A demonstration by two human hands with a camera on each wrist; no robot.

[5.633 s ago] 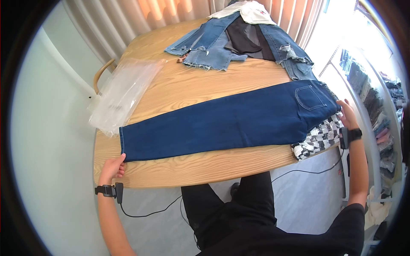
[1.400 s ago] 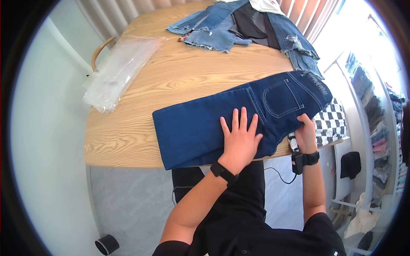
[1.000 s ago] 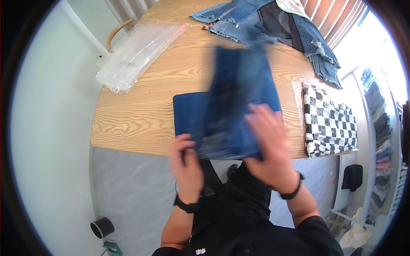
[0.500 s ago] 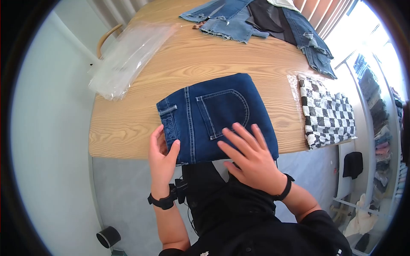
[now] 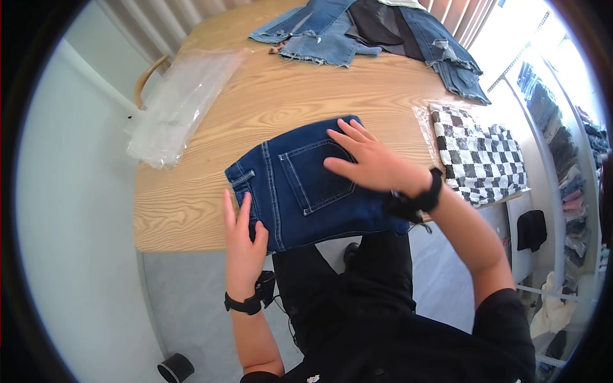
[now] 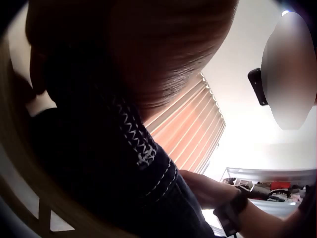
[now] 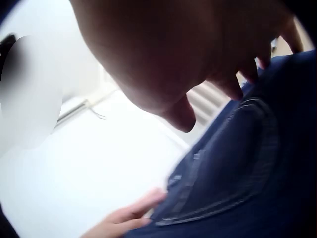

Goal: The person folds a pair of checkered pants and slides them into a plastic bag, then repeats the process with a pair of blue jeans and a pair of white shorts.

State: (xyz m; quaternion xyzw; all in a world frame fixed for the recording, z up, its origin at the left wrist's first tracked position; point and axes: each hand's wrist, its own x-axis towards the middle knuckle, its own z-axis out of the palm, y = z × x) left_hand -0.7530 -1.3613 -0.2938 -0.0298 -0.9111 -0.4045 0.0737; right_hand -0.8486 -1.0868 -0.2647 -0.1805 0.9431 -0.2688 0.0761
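Dark blue jeans (image 5: pixel 310 182), folded into a compact bundle, lie at the table's front edge with a stitched back pocket facing up. The waistband is toward the left. My left hand (image 5: pixel 246 252) rests at the waistband, fingers stretched along it and thumb on the denim. In the left wrist view, the jeans' waistband (image 6: pixel 143 153) shows pale zigzag stitching beneath that hand. My right hand (image 5: pixel 377 166) spreads over the pocket and far right part of the bundle, fingers extended. The right wrist view shows its fingers (image 7: pixel 228 87) at the denim beside the pocket (image 7: pixel 233 158).
A checkered black-and-white folded garment (image 5: pixel 479 156) in clear plastic lies on the right of the table (image 5: pixel 185 220). Clear plastic bags (image 5: pixel 185 108) lie at the left. Several frayed jeans (image 5: pixel 325 38) are piled at the back. A rack (image 5: pixel 549 115) of clothes stands at right.
The jeans lay stretched out, then were folded shorter and turned so the waistband points left. In the last half second, my right hand moved up over the pocket to the far side.
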